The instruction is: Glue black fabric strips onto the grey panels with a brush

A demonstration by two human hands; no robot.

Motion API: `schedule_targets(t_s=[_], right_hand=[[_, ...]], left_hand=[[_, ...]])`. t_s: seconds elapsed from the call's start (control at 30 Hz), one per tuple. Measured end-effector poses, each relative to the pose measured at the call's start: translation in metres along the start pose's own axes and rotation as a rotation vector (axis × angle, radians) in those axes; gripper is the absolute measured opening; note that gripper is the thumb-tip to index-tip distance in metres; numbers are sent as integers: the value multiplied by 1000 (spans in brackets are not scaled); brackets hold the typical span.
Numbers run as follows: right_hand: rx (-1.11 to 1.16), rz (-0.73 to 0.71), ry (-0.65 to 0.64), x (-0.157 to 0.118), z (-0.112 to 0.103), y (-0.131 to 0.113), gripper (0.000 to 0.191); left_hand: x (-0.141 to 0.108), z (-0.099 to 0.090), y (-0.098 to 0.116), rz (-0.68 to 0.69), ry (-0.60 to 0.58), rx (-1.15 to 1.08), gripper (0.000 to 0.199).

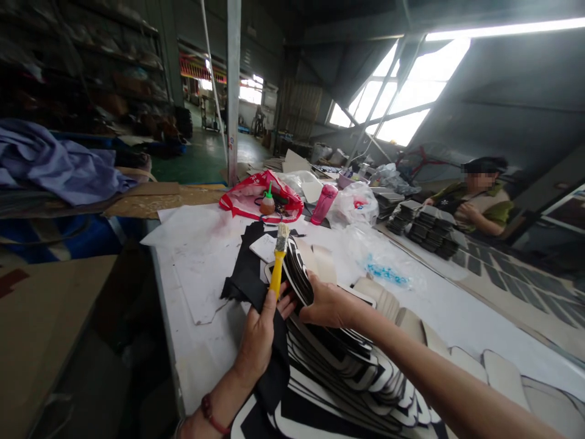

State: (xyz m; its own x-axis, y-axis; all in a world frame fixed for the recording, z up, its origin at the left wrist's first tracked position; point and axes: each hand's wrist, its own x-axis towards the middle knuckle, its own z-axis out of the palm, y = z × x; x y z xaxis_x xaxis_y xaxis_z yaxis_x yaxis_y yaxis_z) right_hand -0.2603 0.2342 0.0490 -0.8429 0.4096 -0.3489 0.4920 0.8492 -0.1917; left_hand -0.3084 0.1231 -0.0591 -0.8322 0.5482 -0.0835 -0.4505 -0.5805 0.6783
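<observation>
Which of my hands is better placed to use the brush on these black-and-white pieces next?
Left, I'd say. Your left hand has the yellow brush in its grip, bristles up, close beside the black-and-white pieces, while your right hand is occupied holding them.

Worktable across the frame's middle and lower right, stacked pieces along its near side.
The fabric strip lies on the table, left of the stacked pieces; the brush is between the strip's upper part and the pieces' top end. Beyond them, at the centre, the carrier bag has the squeeze bottle in it, with the tumbler to its right and the plastic bag right of that. The post stands behind the carrier bag, upper left of centre. Piled pads lie before a person at the right; a cloth heap lies at the left.
</observation>
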Motion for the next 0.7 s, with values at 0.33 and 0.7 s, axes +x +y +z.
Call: schedule_targets(t_s=[0.33,0.7], right_hand=[[-161,107,202,6,29,30,53],[-232,5,179,-9,-19,70,38]], left_hand=[[-1,4,-5,31,19,44,36],[5,-18,-6,44,233,155,26]])
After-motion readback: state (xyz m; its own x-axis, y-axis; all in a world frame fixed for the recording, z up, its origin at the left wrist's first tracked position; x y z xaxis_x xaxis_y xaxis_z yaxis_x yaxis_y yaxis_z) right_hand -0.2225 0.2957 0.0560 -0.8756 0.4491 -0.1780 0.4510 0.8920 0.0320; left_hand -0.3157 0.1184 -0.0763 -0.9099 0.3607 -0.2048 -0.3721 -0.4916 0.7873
